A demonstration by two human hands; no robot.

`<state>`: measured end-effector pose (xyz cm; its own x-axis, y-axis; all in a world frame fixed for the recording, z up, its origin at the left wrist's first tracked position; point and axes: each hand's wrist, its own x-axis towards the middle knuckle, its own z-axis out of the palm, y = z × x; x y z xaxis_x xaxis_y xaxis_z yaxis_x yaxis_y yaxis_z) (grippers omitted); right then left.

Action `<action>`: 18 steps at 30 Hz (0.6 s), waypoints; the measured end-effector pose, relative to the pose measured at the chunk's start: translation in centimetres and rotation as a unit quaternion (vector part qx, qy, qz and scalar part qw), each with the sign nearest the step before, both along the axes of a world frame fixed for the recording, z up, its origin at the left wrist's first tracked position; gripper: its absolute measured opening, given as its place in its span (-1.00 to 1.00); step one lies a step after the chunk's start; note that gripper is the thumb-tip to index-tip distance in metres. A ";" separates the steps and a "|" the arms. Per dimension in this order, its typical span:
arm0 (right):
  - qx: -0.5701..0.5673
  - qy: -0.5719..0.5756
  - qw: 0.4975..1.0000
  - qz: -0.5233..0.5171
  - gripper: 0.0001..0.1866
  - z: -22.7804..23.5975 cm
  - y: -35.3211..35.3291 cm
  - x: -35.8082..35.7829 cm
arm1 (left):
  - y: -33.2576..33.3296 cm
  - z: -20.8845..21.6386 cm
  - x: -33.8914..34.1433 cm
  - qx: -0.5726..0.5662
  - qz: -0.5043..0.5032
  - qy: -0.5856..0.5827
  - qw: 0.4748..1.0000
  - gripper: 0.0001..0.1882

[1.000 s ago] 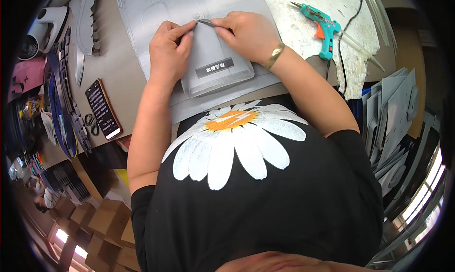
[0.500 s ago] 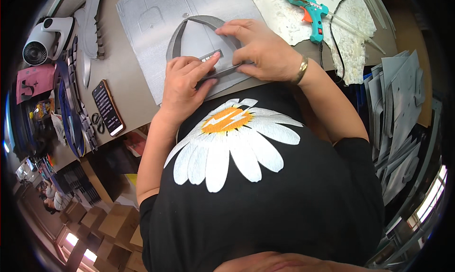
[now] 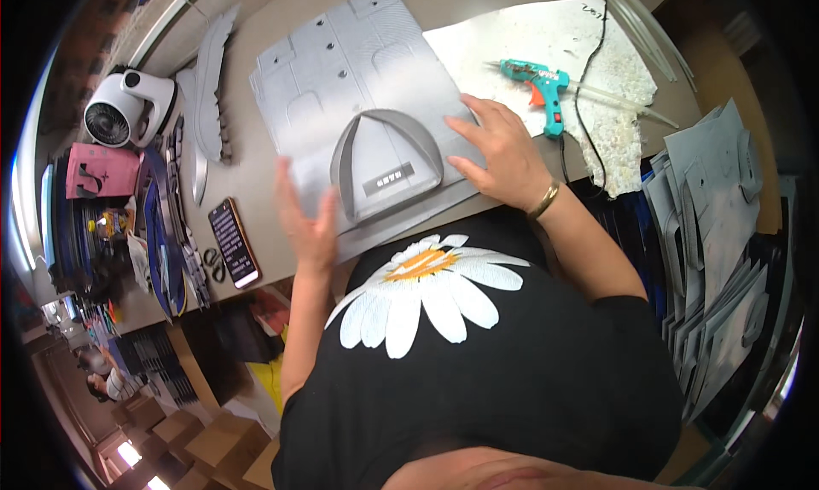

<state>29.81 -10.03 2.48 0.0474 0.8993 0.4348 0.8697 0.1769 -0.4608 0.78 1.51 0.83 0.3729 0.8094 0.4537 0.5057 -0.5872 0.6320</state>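
Brown worktable seen from above, crowded at the edges. Big grey cut sheet with punched holes lies flat in the middle; on it sits a grey arch-shaped pocket piece with a darker curved band along its top and a small label patch near its lower edge. Right hand flat on the sheet, palm down, fingers spread, fingertips just beside the arch's right edge, gripping nothing; gold bracelet on that wrist. Left hand raised on edge at the sheet's lower left corner, fingers straight and apart, holding nothing; it looks slightly blurred, so whether it touches the sheet can't be told.

Teal glue gun lies on a white, glue-spotted mat to the right of the sheet, black cord running across it. Left side of the table: white desk fan, pink box, dark phone lying screen up, small scissors beside it, long grey feather-shaped cutouts. Stack of grey cut pieces fanned out at far right. Black shirt with white daisy print fills the lower frame. Cardboard boxes on the floor, lower left.
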 end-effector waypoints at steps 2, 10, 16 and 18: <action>-0.037 -0.049 0.995 -0.075 -0.46 -0.3 -1.0 -0.1 | 2.0 -1.3 -2.1 -0.113 0.091 -0.017 0.989 -0.15; -0.109 -0.077 0.987 -0.092 -0.48 -2.2 -1.4 -2.4 | 2.1 -1.0 -5.4 -0.285 0.031 -0.063 0.956 -0.10; -0.078 -0.033 0.989 -0.121 -0.50 -2.4 -1.8 -2.7 | 2.8 2.8 -5.0 -0.383 0.057 -0.280 0.879 -0.28; -0.082 -0.008 0.989 -0.122 -0.49 -1.8 -2.0 -2.2 | 2.7 5.8 -3.5 -0.509 -0.013 -0.335 0.793 -0.35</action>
<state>27.59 -11.98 0.64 0.2654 0.9207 0.2862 0.8848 -0.1147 -0.4516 -2.77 4.21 6.67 0.3459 0.8795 -0.3268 -0.1467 0.3947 0.9070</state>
